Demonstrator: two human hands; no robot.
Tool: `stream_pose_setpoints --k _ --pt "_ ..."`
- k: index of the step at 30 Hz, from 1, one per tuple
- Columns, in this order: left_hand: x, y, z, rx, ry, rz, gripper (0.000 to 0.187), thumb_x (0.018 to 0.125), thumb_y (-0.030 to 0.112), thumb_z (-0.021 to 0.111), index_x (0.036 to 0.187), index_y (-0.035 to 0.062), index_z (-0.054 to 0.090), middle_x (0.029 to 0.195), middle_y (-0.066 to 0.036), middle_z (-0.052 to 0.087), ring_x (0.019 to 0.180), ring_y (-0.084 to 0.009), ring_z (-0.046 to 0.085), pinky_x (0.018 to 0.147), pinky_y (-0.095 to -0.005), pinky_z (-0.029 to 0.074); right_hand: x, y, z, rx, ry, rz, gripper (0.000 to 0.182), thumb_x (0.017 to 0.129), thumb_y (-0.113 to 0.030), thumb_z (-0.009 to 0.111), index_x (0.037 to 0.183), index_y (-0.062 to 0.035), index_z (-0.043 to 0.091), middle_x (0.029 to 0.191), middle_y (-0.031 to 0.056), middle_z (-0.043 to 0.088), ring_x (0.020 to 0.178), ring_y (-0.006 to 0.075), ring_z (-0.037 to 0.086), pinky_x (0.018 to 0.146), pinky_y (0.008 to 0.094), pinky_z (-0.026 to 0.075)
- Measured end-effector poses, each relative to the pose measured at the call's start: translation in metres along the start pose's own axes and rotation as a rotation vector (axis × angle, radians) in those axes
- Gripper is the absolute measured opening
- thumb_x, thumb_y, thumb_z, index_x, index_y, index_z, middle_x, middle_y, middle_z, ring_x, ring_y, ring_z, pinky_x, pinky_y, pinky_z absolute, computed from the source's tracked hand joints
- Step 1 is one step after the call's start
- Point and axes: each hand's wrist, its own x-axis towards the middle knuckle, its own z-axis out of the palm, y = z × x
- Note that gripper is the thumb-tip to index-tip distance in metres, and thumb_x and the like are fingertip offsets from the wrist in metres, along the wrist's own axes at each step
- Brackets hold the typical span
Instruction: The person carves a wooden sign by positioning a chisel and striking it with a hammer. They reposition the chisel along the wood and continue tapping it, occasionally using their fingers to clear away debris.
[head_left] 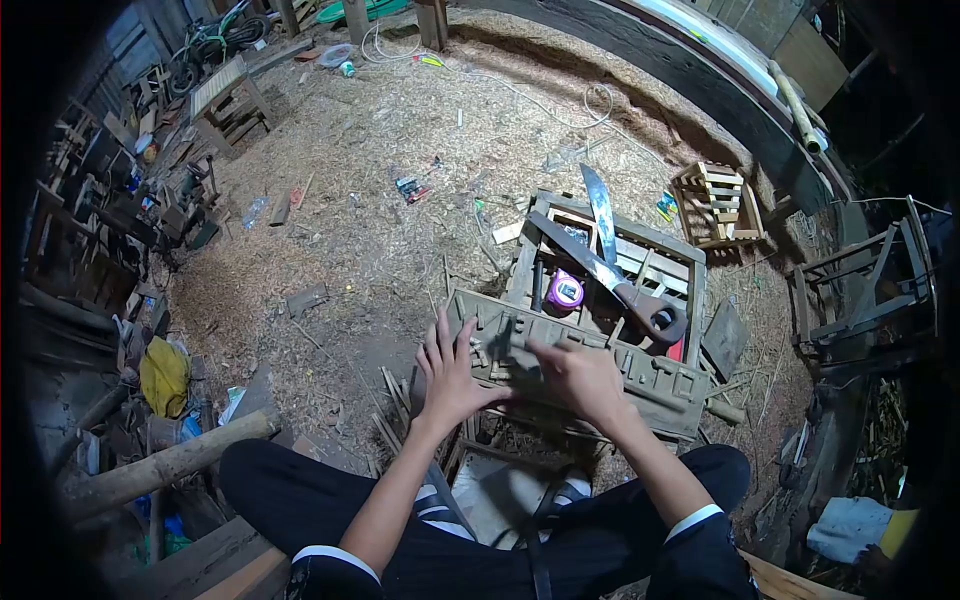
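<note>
In front of me a weathered wooden board carries a row of small wooden blocks and raised strips. My left hand hovers by its left end, fingers spread, holding nothing. Over the board's middle is my right hand, its fingers curled and the index finger pointing left. Whatever lies at those fingertips is too blurred to name. Behind the board, a wooden crate bears a handsaw, a broad blade, a pink tape measure and a dark rod-shaped tool.
Wood shavings and scraps cover the ground. A small slatted wooden crate stands at the right, near a wooden frame. A bamboo pole lies at lower left beside a yellow cloth bag. A thick beam crosses the back.
</note>
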Motion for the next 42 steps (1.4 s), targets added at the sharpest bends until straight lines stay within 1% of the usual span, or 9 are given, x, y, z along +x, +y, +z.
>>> stream_pose_setpoints --k 2,13,16,19,26,30,33,36,42 --pt "0.001 0.003 -0.002 -0.008 -0.004 0.001 0.139 0.055 0.061 0.097 0.165 0.0142 0.027 0.176 -0.026 0.005 0.158 -0.0504 0.015 0.123 -0.0672 0.016 -0.002 0.01 0.002 -0.04 -0.144 -0.037 0.041 0.092 -0.017 0.07 0.133 -0.0235 0.072 0.084 0.0102 0.07 0.069 0.0341 0.071 0.055 0.0466 0.055" --pt "0.002 0.002 -0.001 0.0 -0.021 0.0 0.139 0.056 0.068 0.094 0.165 0.0149 0.026 0.175 -0.028 0.003 0.157 -0.0517 0.015 0.121 -0.0708 0.016 0.002 0.005 -0.013 -0.105 -0.19 -0.063 0.037 0.093 -0.015 0.067 0.128 -0.0248 0.072 0.089 0.0097 0.073 0.071 0.0325 0.073 0.055 0.0461 0.056" --pt "0.0 0.002 0.0 0.002 -0.017 -0.011 0.141 0.056 0.063 0.097 0.167 0.0153 0.024 0.176 -0.026 0.005 0.157 -0.0507 0.015 0.123 -0.0666 0.016 -0.001 0.002 -0.007 -0.042 -0.024 0.042 0.036 0.092 -0.015 0.067 0.127 -0.0242 0.073 0.089 0.0104 0.073 0.072 0.033 0.074 0.056 0.0464 0.056" --pt "0.001 0.002 -0.001 0.019 -0.023 -0.016 0.141 0.056 0.062 0.097 0.167 0.0156 0.024 0.176 -0.025 0.005 0.157 -0.0507 0.015 0.123 -0.0668 0.016 0.0 0.0 -0.007 -0.092 -0.208 -0.024 0.036 0.092 -0.014 0.068 0.126 -0.0221 0.073 0.086 0.0106 0.072 0.07 0.0341 0.073 0.057 0.0476 0.055" --pt "0.0 0.003 -0.002 -0.027 -0.02 -0.007 0.135 0.058 0.056 0.098 0.165 0.0161 0.026 0.175 -0.027 0.005 0.158 -0.0501 0.014 0.122 -0.0689 0.015 0.003 -0.005 -0.006 0.0 -0.002 0.033 0.031 0.094 -0.014 0.066 0.123 -0.0206 0.074 0.085 0.012 0.072 0.07 0.0355 0.072 0.058 0.049 0.054" --pt "0.001 -0.003 0.003 0.023 -0.008 0.01 0.136 0.057 0.059 0.098 0.165 0.0149 0.026 0.175 -0.027 0.006 0.157 -0.0501 0.015 0.122 -0.0681 0.016 0.004 -0.014 -0.018 -0.126 -0.243 0.006 0.023 0.098 -0.017 0.066 0.119 -0.018 0.072 0.082 0.0127 0.07 0.069 0.0361 0.071 0.055 0.0485 0.052" --pt "0.001 -0.001 0.004 -0.005 0.001 0.006 0.136 0.057 0.058 0.098 0.165 0.0155 0.026 0.175 -0.026 0.006 0.157 -0.0497 0.016 0.123 -0.0674 0.016 0.002 -0.021 -0.01 -0.031 0.107 0.034 0.023 0.097 -0.016 0.066 0.119 -0.0166 0.072 0.082 0.012 0.07 0.069 0.0364 0.071 0.055 0.0491 0.053" --pt "0.0 0.0 0.0 -0.022 -0.003 0.004 0.136 0.058 0.056 0.098 0.165 0.0158 0.026 0.175 -0.026 0.006 0.157 -0.05 0.016 0.123 -0.0676 0.016 -0.004 -0.01 0.002 -0.121 -0.166 0.035 0.026 0.096 -0.016 0.067 0.122 -0.0185 0.074 0.082 0.0121 0.07 0.07 0.0358 0.072 0.055 0.048 0.053" --pt "0.0 0.001 0.003 -0.034 -0.01 0.002 0.137 0.057 0.056 0.098 0.165 0.0157 0.026 0.175 -0.027 0.006 0.157 -0.0504 0.015 0.123 -0.0686 0.016 0.005 -0.014 -0.014 0.025 0.001 0.133 0.018 0.096 -0.018 0.068 0.11 -0.0165 0.077 0.086 0.015 0.073 0.074 0.0377 0.073 0.062 0.0498 0.056"
